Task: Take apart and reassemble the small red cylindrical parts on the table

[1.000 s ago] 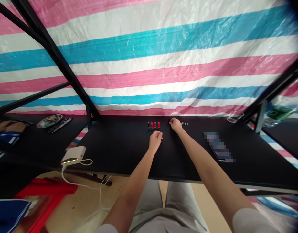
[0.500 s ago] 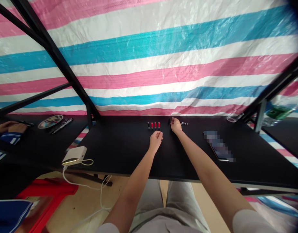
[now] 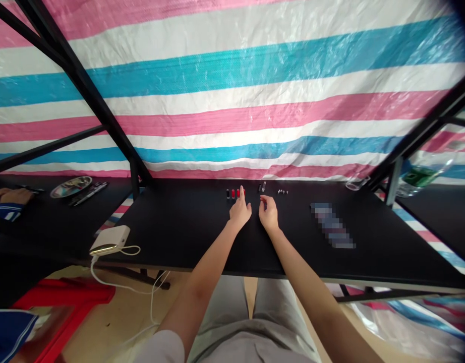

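A short row of small red and black cylinders stands near the far edge of the black table. My left hand lies just in front of the row, its forefinger stretched out to the rightmost red piece. My right hand rests beside it on the table with the fingers curled and the thumb and forefinger pinched; what they hold is too small to make out. Two small dark pieces and a few tiny silver pieces lie behind my right hand.
A phone lies to the right and a white power bank with a cable sits at the left front corner. On the neighbouring table are a metal dish, pens and another person's hand. A black frame post stands between the tables.
My right hand has drawn back from the small dark pieces toward me. My left hand moved forward and put its forefinger out to the red pieces. The view shifted slightly.
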A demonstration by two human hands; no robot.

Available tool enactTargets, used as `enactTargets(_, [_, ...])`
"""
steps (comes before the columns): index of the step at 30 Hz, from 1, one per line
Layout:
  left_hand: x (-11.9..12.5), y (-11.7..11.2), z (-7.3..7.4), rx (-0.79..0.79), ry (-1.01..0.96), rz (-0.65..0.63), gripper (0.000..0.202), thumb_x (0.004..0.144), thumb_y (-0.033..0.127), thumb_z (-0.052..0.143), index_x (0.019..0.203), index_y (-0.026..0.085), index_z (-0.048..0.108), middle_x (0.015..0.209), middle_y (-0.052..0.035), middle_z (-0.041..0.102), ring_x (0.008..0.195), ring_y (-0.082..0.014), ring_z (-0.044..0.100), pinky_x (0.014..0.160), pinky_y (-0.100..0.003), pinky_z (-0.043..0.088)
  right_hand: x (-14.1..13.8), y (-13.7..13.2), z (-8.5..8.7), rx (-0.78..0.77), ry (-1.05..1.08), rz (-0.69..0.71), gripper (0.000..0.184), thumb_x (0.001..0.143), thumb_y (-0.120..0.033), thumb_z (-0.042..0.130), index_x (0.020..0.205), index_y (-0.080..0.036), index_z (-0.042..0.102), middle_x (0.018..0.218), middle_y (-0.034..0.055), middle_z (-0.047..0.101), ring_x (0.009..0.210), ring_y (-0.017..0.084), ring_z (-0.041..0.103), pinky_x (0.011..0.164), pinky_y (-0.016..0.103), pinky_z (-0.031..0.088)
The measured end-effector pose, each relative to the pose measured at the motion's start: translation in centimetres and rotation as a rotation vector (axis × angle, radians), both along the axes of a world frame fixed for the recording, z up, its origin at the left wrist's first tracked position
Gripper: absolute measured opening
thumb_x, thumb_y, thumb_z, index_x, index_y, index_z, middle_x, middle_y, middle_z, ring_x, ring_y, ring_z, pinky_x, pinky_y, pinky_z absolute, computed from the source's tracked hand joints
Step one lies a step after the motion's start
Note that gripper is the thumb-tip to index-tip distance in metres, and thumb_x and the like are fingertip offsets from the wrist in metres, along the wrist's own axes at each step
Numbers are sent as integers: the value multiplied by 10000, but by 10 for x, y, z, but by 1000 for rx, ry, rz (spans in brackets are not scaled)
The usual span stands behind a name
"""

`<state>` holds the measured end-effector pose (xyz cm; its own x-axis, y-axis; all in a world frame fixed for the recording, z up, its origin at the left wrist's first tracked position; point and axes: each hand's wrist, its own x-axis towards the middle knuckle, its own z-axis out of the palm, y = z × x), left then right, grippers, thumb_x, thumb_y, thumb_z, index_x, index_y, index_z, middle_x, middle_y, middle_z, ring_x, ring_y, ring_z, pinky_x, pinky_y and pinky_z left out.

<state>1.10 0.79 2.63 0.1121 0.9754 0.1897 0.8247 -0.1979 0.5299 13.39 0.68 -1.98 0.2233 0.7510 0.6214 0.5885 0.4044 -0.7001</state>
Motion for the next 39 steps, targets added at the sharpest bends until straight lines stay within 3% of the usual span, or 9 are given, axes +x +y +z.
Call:
enactTargets(3, [-2, 10, 2, -7, 76, 6, 692, 827, 251, 448, 1418, 199, 91, 1110, -148, 576, 881, -255, 605, 746, -333, 439, 0, -2, 3, 29, -70, 12, 237, 811, -189, 389, 996, -166, 536, 907, 88, 565, 850, 183, 540, 818, 370, 458])
enactTargets(6, [-3, 16, 1, 42, 105, 22, 547, 841, 234, 422, 1368, 192, 281, 1080, -148, 585, 891, -250, 599, 748, -327, 442, 1, -1, 4, 32, -70, 3, 235, 810, -188, 386, 984, -158, 542, 884, 89, 565, 823, 183, 541, 794, 360, 464])
enactTargets(11, [-7, 21, -6, 220, -70, 4, 261, 862, 210, 396, 1040, 198, 586, 1054, -108, 596, 929, -209, 580, 780, -297, 435, 1, -2, 3, 13, -98, -9, 235, 816, -187, 379, 974, -156, 551, 874, 93, 581, 819, 188, 545, 781, 355, 455])
enactTargets(15, [-9, 18, -15, 237, -429, -8, 148, 820, 237, 494, 901, 185, 606, 868, -65, 633, 772, -153, 590, 731, -270, 446, -2, -4, 4, -49, -213, -12, 259, 843, -216, 370, 1020, -158, 550, 946, 103, 600, 875, 207, 545, 784, 363, 430])
enactTargets(19, [-9, 9, -23, 39, -927, 70, 201, 777, 327, 551, 881, 156, 575, 798, -57, 639, 589, -101, 554, 548, -218, 429, -6, -5, 5, -123, -309, -2, 312, 876, -301, 370, 1114, -163, 517, 1025, 115, 596, 926, 224, 541, 781, 366, 409])
enactTargets(22, [-11, 2, -24, -60, -1132, 85, 268, 740, 375, 588, 873, 145, 553, 791, -61, 646, 505, -72, 513, 477, -198, 387, -7, -5, 4, -151, -334, 44, 307, 889, -320, 355, 1108, -175, 516, 1013, 102, 599, 926, 213, 547, 766, 350, 405])
enactTargets(28, [-15, -4, -20, -104, -1231, 35, 305, 698, 398, 628, 841, 141, 546, 764, -57, 649, 476, -58, 498, 468, -194, 370, -6, -5, 5, -156, -328, 122, 268, 902, -317, 335, 1009, -185, 542, 961, 85, 603, 880, 196, 560, 744, 320, 403])
enactTargets(39, [-16, -5, -19, -155, -1189, -42, 343, 676, 417, 641, 843, 118, 620, 766, -71, 657, 498, -62, 504, 470, -199, 365, -7, -12, 15, -122, -305, 167, 330, 920, -359, 290, 935, -196, 576, 889, 65, 603, 838, 173, 562, 747, 297, 403])
